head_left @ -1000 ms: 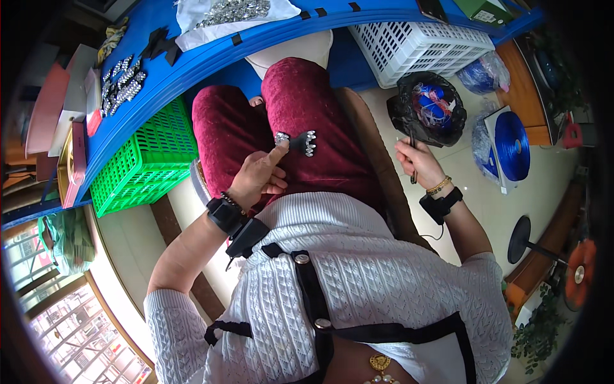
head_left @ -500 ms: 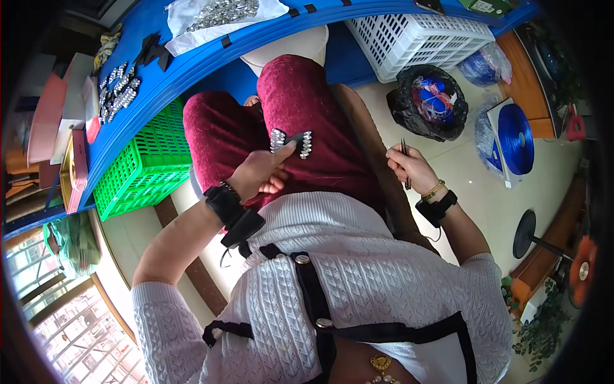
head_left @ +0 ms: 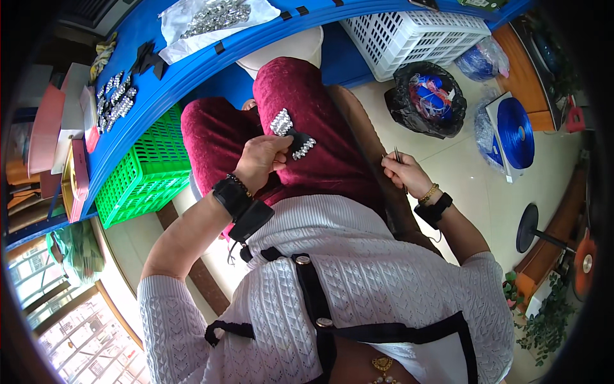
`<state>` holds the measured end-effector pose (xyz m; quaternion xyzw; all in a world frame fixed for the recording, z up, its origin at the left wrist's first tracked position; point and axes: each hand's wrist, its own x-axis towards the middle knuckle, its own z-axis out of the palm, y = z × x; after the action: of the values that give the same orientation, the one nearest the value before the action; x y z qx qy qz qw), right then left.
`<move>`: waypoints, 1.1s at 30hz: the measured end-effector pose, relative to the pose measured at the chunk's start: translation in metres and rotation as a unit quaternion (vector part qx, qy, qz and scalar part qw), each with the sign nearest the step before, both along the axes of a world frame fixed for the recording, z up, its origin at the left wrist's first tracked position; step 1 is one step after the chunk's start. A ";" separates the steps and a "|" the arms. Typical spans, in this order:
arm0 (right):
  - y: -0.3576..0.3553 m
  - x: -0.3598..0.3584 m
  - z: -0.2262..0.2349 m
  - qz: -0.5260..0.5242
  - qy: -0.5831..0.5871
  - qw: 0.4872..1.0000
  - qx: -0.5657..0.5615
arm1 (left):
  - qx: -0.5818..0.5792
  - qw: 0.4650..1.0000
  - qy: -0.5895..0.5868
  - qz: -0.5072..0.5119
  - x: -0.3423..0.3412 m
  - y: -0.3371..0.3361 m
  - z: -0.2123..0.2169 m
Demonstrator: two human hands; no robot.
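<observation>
My left hand (head_left: 261,160) pinches a black bow (head_left: 293,136) with rows of clear rhinestones on its two ends. The bow is tilted above my lap in dark red velvet trousers (head_left: 294,83). Off to the right, my right hand (head_left: 408,175) is closed around thin dark tweezers (head_left: 398,155) that point up and away from me. Whether a tiny piece sits at its fingertips is too small to tell. More rhinestone bows (head_left: 116,105) lie on the blue table at the far left, next to black bow pieces (head_left: 148,59).
Clear rhinestones (head_left: 217,18) fill a white bag on the blue table (head_left: 192,73). A green crate (head_left: 144,163) stands at left. At right are a white crate (head_left: 416,41), a black bag (head_left: 400,105) with blue spools, a blue ribbon roll (head_left: 513,133) and a black stand (head_left: 527,227).
The bow in my left hand has turned clockwise and now sits tilted, its left end higher. My right hand has shifted slightly left with the tweezers.
</observation>
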<state>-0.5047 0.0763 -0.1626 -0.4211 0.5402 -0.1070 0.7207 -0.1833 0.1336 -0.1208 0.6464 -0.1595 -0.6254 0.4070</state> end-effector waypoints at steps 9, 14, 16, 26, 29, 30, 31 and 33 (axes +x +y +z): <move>0.006 0.006 -0.005 0.035 0.035 0.999 -0.024 | 0.000 0.998 0.010 -0.061 -0.003 -0.010 0.010; -0.007 0.015 0.010 0.029 -0.001 0.998 -0.059 | -0.088 0.987 0.131 -0.041 0.000 0.001 0.043; -0.014 0.025 0.023 0.028 -0.012 0.988 -0.151 | -0.117 0.979 0.155 -0.056 0.003 0.006 0.055; 0.007 0.143 0.113 0.130 -0.150 0.935 -0.293 | -0.233 0.967 0.101 -0.025 0.005 0.036 0.075; 0.012 0.163 0.106 0.140 -0.143 0.923 -0.329 | -0.228 0.968 0.108 -0.004 0.005 0.041 0.071; 0.014 0.165 0.105 0.144 -0.141 0.916 -0.347 | -0.224 0.968 0.113 0.008 0.005 0.044 0.070; 0.015 0.167 0.106 0.149 -0.139 0.915 -0.348 | -0.218 0.968 0.119 0.019 0.005 0.046 0.069; 0.015 0.169 0.110 0.156 -0.148 0.933 -0.289 | -0.218 0.965 0.144 0.022 0.006 0.049 0.069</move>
<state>-0.3352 0.0917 -0.0527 -0.6693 0.3007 -0.2059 0.6475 -0.1772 0.1828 -0.0521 0.4489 -0.2176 -0.6529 0.5700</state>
